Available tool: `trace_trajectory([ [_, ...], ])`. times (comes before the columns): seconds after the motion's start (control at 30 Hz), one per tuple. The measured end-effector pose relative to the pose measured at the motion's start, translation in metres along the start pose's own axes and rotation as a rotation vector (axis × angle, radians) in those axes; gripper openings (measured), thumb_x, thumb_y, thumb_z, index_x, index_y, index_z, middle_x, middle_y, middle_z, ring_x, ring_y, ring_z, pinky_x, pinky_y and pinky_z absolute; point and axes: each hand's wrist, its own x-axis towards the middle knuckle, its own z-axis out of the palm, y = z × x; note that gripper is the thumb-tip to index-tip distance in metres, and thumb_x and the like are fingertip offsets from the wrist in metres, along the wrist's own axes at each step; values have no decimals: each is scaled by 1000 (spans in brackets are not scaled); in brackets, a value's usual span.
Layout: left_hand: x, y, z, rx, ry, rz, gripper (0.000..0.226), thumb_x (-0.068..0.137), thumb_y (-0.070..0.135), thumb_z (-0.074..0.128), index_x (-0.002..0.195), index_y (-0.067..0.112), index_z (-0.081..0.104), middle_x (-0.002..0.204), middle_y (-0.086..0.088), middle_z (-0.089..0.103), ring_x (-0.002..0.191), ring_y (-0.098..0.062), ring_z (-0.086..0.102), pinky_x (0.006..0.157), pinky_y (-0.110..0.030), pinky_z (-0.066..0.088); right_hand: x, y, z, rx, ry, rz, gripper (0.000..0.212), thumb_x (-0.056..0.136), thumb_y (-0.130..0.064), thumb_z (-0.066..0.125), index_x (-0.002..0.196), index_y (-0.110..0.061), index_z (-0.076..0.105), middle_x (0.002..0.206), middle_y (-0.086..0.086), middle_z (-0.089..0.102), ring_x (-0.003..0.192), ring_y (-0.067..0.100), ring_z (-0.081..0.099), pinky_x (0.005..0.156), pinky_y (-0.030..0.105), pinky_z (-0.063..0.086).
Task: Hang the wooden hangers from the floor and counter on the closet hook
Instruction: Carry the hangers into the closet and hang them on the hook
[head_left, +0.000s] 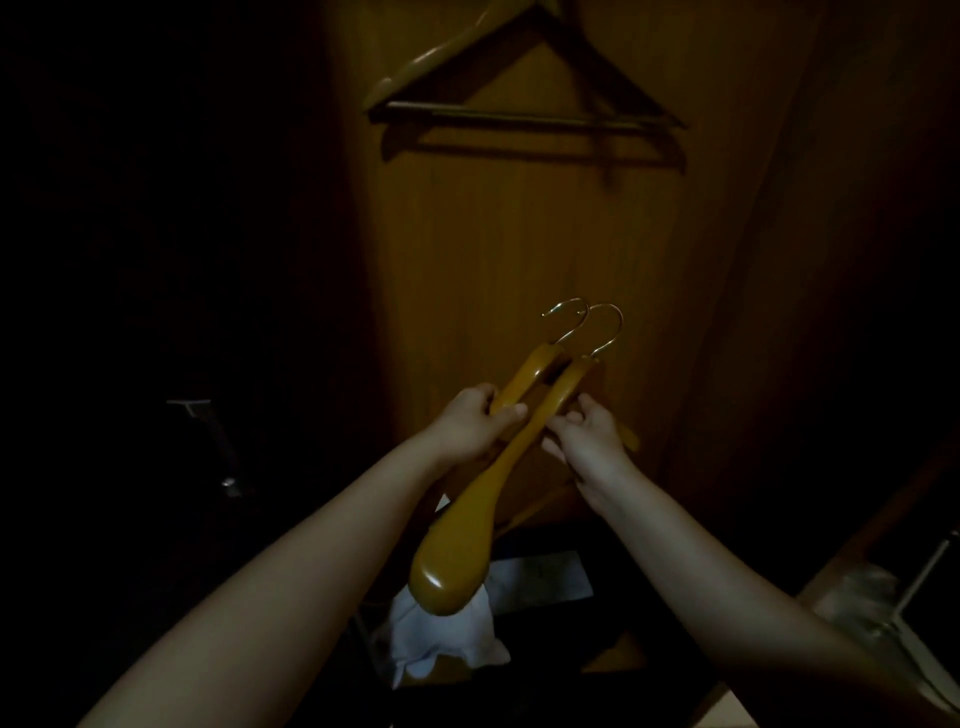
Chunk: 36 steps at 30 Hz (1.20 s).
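The left hand (478, 423) and the right hand (589, 439) both grip the two wooden hangers (457, 530), held side by side before the closet panel (493, 249). Their metal hooks (605, 325) point up and far, probably ready to hang beside the hung hangers (519, 111) above.

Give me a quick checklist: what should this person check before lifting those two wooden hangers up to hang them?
1. Left hand grip on the held hangers: ok, fingers curled round the wood.
2. Right hand grip: ok, fingers pinch the wood from the other side.
3. Metal hooks pointing up and facing the same way: ok.
4. Way up along the wooden panel: ok, nothing shows between the hands and the hanging hangers.
5. Closet hook in sight: cannot tell, it lies above the picture's top edge.
6. Room left on that hook: cannot tell.
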Motion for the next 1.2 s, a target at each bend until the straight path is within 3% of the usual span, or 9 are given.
trace_trajectory([
  [0.07,-2,11,-10,-23,-43,50,30,92,33,53,108,8,54,96,-13,64,82,-23,65,77,-39,55,-5,-8,6,8,43,-40,62,93,-7,52,147,-12,22,119,12,61,108,21,60,97,33,47],
  [0.23,-5,32,-33,-191,-177,112,21,90,22,59,99,9,46,81,-11,66,53,-17,67,58,-34,58,-10,-26,22,32,122,-172,68,91,-8,56,149,-17,21,123,14,60,105,24,62,96,36,49],
  [0.4,-7,47,-54,-104,-279,169,40,75,3,73,97,12,41,82,-10,67,56,-20,66,54,-31,57,-15,-32,37,-70,218,-262,69,90,-15,60,147,-20,22,125,14,59,106,25,62,98,37,46],
  [0.47,-7,48,-63,-94,-312,169,42,76,-1,71,100,13,40,84,-10,67,60,-20,67,57,-30,58,-16,-34,42,-48,192,-304,71,89,-13,61,148,-18,21,120,17,62,95,24,65,97,38,48],
  [0.67,-2,54,-97,-129,-303,217,46,77,-4,68,112,11,43,91,-15,66,55,-15,66,58,-28,58,-7,-60,33,-234,217,-436,53,89,-24,59,139,-15,41,111,12,57,97,22,59,77,28,50],
  [0.83,1,66,-115,-74,-424,266,48,80,-5,65,118,11,41,87,-10,70,57,-14,67,61,-27,58,13,-116,22,-204,328,-481,51,95,-25,49,142,-11,33,129,10,52,122,24,51,102,36,43],
  [0.97,7,78,-123,-87,-454,276,48,82,-4,62,123,8,40,88,-10,71,56,-13,66,60,-23,57,24,-150,23,-102,339,-623,30,99,-15,41,124,-5,52,85,0,63,83,12,62,78,28,51],
  [1.1,13,91,-132,-156,-483,289,50,83,-3,61,127,8,40,93,-12,70,57,-13,65,56,-22,56,34,-177,21,73,209,-615,22,99,-8,37,94,-11,58,80,3,57,74,11,58,61,15,53],
  [1.2,19,104,-138,-203,-496,299,46,84,-3,59,125,11,42,92,-11,70,54,-12,64,53,-20,55,38,-198,24,137,118,-627,25,100,-9,34,88,-15,56,78,3,52,73,12,53,47,9,48],
])
